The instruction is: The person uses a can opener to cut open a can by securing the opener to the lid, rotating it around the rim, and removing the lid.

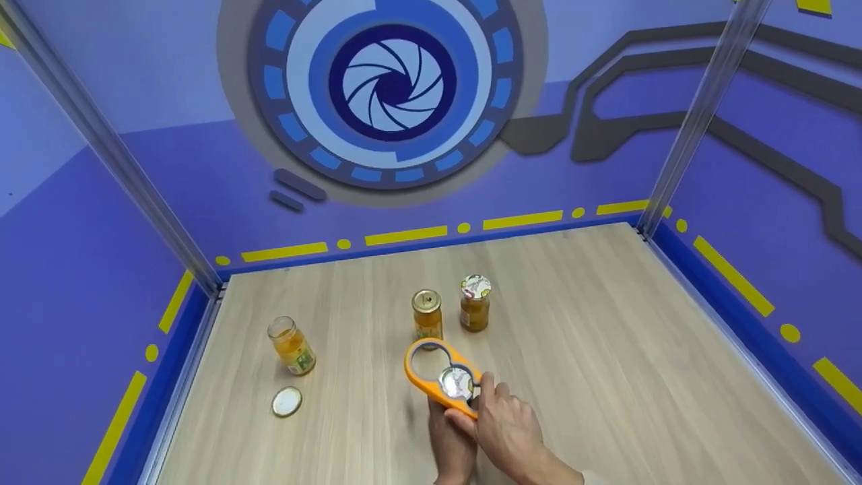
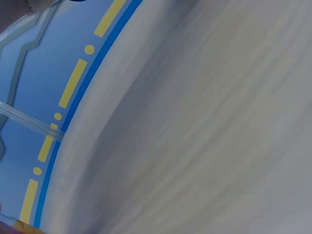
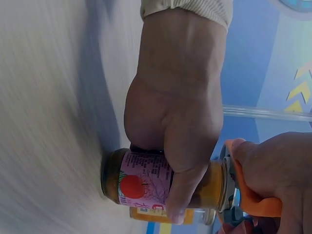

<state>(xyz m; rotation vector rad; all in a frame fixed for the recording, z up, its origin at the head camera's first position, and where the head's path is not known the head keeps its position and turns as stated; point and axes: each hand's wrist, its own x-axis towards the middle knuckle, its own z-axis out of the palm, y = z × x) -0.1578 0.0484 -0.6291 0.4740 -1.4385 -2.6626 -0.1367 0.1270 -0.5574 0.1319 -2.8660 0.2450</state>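
Observation:
My left hand [image 3: 170, 105] grips a glass jar [image 3: 146, 178] with a pink label and a red fruit picture. In the head view that hand is partly hidden below the opener. My right hand [image 1: 508, 421] holds an orange jar opener [image 1: 421, 384] with grey-lined round openings. One opening sits around the jar's white patterned lid [image 1: 456, 382]; the other shows bare table. In the right wrist view, the right hand's fingers lie over the opener at the right edge. Whether the jar's base touches the table I cannot tell.
Just beyond the opener stands a jar with a gold lid [image 1: 427, 301], and right of it one with a patterned lid [image 1: 476, 286]. At left are an uncovered jar [image 1: 293, 347] of orange contents and a loose lid [image 1: 287, 401]. Blue panels [image 1: 175, 188] bound the wooden table [image 1: 350, 431].

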